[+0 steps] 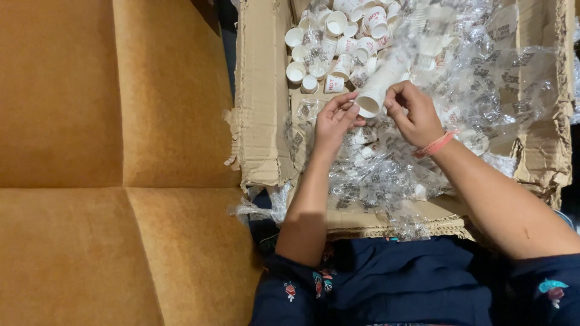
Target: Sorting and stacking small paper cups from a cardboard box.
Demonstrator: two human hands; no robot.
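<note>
Right hand (417, 115) clamped on a stack of white paper cups (379, 84), held tilted over the cardboard box (263, 90); left hand (335, 121) fingers apart, fingertips touching the stack's open rim; loose cups (329, 45) lie in the box's far end; clear plastic wrap (483, 72) beneath and beside both hands.

Orange-tan upholstered cushions (109, 163) at left; torn brown cardboard box (260, 96) lined with crumpled clear printed plastic wrap (483, 72), loose small white paper cups (320, 54) heaped at its far end.
</note>
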